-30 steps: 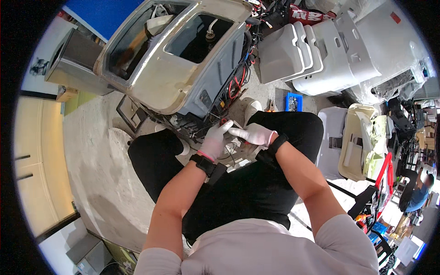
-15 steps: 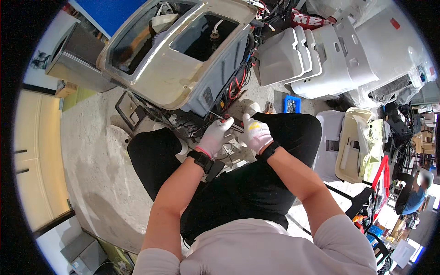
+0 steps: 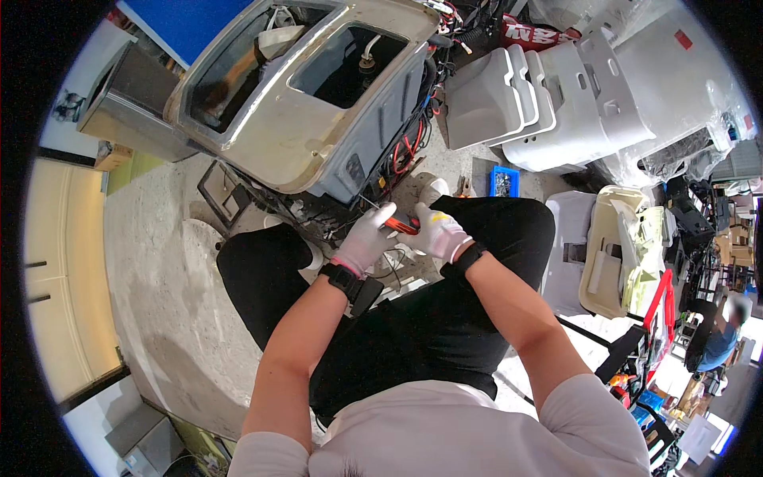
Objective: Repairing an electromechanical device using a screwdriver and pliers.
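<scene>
Both my hands wear white gloves and meet between my knees, just in front of a vehicle-like body shell (image 3: 274, 155). A red-and-black handled tool (image 3: 403, 226) lies between them. My left hand (image 3: 366, 238) is closed round its front part, and a thin metal rod (image 3: 368, 201) sticks out past the thumb toward the shell's lower edge. My right hand (image 3: 437, 233) grips the rear of the handle. The exact kind of tool is partly hidden by the gloves. Dark cables (image 3: 318, 222) crowd the floor just beyond my left hand.
Red and black wires (image 3: 405, 155) run along the shell's right side. A blue bin (image 3: 504, 182) of small parts and a pair of pliers (image 3: 464, 188) are on the floor. Stacked grey panels (image 3: 497, 95) stand far right; beige covers (image 3: 608, 254) lie right of my knee.
The tool has turned between my hands, so more of its red handle shows. My left hand has shifted slightly left; my right hand has lowered a little.
</scene>
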A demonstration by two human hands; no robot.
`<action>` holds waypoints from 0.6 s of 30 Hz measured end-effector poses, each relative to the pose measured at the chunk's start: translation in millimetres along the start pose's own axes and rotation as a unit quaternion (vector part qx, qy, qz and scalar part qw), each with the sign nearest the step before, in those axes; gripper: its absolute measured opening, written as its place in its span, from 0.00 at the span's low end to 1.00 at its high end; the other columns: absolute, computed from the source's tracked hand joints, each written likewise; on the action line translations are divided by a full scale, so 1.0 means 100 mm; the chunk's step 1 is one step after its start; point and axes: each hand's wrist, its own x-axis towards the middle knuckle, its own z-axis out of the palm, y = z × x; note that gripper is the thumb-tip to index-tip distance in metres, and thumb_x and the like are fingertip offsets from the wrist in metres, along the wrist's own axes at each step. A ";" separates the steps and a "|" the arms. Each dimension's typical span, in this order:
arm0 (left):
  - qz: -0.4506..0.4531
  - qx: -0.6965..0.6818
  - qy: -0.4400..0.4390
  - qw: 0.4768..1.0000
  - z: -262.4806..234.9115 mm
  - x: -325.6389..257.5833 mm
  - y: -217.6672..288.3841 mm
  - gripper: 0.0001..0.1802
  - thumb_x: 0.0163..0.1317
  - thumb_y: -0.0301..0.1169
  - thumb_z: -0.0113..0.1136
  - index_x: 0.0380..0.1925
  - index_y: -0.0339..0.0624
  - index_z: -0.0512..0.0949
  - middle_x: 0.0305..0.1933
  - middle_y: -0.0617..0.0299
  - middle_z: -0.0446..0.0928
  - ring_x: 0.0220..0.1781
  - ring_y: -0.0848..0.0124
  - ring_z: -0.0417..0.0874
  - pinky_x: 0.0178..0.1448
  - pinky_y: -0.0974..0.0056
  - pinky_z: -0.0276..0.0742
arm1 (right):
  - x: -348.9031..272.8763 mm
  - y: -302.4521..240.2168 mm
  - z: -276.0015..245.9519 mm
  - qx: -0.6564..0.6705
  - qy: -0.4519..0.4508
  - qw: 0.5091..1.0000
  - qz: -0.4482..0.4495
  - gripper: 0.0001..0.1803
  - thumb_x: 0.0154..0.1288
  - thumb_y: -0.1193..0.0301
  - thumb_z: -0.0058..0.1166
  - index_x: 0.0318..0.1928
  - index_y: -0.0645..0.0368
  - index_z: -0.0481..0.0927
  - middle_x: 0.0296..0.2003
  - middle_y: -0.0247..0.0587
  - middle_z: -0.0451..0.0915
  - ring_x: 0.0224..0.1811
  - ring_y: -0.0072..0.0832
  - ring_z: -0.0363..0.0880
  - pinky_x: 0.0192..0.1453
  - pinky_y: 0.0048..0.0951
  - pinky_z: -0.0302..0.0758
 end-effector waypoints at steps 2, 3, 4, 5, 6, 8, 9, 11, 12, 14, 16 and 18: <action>-0.018 0.151 -0.004 0.988 0.01 -0.01 0.00 0.14 0.62 0.36 0.57 0.44 0.41 0.72 0.42 0.59 0.74 0.49 0.66 0.76 0.52 0.59 0.75 | -0.02 -0.06 0.05 -0.009 0.020 1.000 -0.002 0.34 0.52 0.48 0.60 0.45 0.67 0.71 0.32 0.57 0.80 0.39 0.49 0.80 0.41 0.41 0.76; -0.019 0.152 -0.005 0.988 0.04 -0.01 -0.01 0.14 0.62 0.36 0.57 0.44 0.41 0.72 0.42 0.59 0.74 0.49 0.66 0.76 0.52 0.59 0.75 | -0.04 -0.08 0.05 -0.017 0.042 0.999 -0.006 0.33 0.51 0.49 0.60 0.45 0.67 0.71 0.33 0.59 0.80 0.40 0.51 0.80 0.42 0.41 0.76; -0.013 0.143 0.026 0.989 0.06 0.00 -0.02 0.14 0.62 0.35 0.58 0.43 0.41 0.72 0.43 0.58 0.74 0.48 0.66 0.77 0.52 0.59 0.75 | -0.05 -0.08 0.05 -0.017 0.043 0.999 -0.005 0.33 0.51 0.49 0.60 0.45 0.67 0.71 0.33 0.59 0.80 0.40 0.51 0.80 0.42 0.41 0.76; -0.008 0.133 0.057 0.989 0.08 0.00 -0.03 0.13 0.62 0.34 0.58 0.43 0.40 0.72 0.43 0.58 0.74 0.47 0.66 0.77 0.52 0.59 0.75 | -0.07 -0.09 0.04 0.010 0.058 0.998 -0.007 0.34 0.52 0.48 0.59 0.46 0.67 0.71 0.34 0.60 0.80 0.40 0.50 0.80 0.42 0.42 0.76; -0.008 0.133 0.057 0.989 0.07 -0.01 -0.03 0.13 0.62 0.34 0.58 0.43 0.40 0.72 0.43 0.58 0.74 0.47 0.66 0.77 0.52 0.59 0.75 | -0.08 -0.10 0.05 0.036 0.072 0.997 -0.009 0.35 0.54 0.47 0.58 0.46 0.68 0.70 0.34 0.61 0.79 0.41 0.50 0.80 0.43 0.42 0.75; 0.028 0.124 0.055 0.990 0.05 -0.03 -0.02 0.12 0.61 0.32 0.60 0.41 0.38 0.73 0.42 0.58 0.75 0.47 0.65 0.78 0.53 0.59 0.75 | -0.02 -0.01 0.02 0.105 0.090 0.989 0.051 0.33 0.54 0.44 0.56 0.40 0.67 0.75 0.28 0.57 0.79 0.34 0.45 0.81 0.37 0.40 0.75; 0.028 0.125 0.056 0.990 0.02 -0.02 -0.04 0.12 0.61 0.32 0.60 0.41 0.38 0.73 0.42 0.58 0.75 0.47 0.65 0.78 0.53 0.59 0.75 | 0.06 0.09 -0.09 0.190 -0.034 0.977 0.091 0.37 0.56 0.39 0.52 0.37 0.68 0.78 0.26 0.52 0.80 0.31 0.37 0.82 0.36 0.36 0.76; 0.063 0.063 0.021 0.996 -0.06 0.01 -0.10 0.10 0.60 0.29 0.59 0.40 0.37 0.73 0.41 0.57 0.76 0.47 0.64 0.78 0.53 0.59 0.75 | 0.10 0.19 -0.08 0.350 -0.184 0.907 0.145 0.40 0.58 0.35 0.48 0.31 0.68 0.79 0.24 0.44 0.79 0.28 0.29 0.79 0.33 0.32 0.73; 0.059 0.065 0.020 0.996 -0.03 -0.03 -0.08 0.10 0.60 0.29 0.59 0.40 0.37 0.73 0.41 0.57 0.76 0.47 0.64 0.78 0.53 0.59 0.75 | 0.09 0.19 -0.07 0.302 -0.189 0.923 0.143 0.40 0.58 0.35 0.47 0.30 0.67 0.80 0.23 0.42 0.79 0.26 0.28 0.78 0.31 0.31 0.72; 0.244 0.536 -0.091 0.803 0.08 -0.13 0.03 0.12 0.59 0.27 0.59 0.42 0.36 0.72 0.40 0.55 0.76 0.46 0.62 0.78 0.51 0.59 0.75 | 0.14 0.27 0.01 0.200 -0.208 0.955 0.070 0.44 0.55 0.30 0.42 0.28 0.65 0.81 0.23 0.44 0.78 0.28 0.34 0.77 0.38 0.33 0.71; 0.134 0.293 -0.077 0.944 -0.11 0.01 0.00 0.12 0.59 0.27 0.58 0.43 0.35 0.72 0.40 0.55 0.76 0.45 0.62 0.78 0.50 0.59 0.75 | 0.07 0.10 -0.03 0.234 -0.226 0.945 0.046 0.40 0.51 0.33 0.51 0.30 0.65 0.80 0.27 0.49 0.80 0.30 0.39 0.79 0.37 0.36 0.72; 0.009 0.022 -0.060 0.998 -0.39 0.21 -0.12 0.13 0.60 0.27 0.58 0.43 0.35 0.72 0.40 0.55 0.76 0.45 0.61 0.78 0.49 0.58 0.75 | 0.05 0.10 0.12 0.154 -0.075 0.985 0.020 0.37 0.53 0.39 0.54 0.37 0.67 0.77 0.29 0.56 0.80 0.33 0.46 0.81 0.38 0.41 0.73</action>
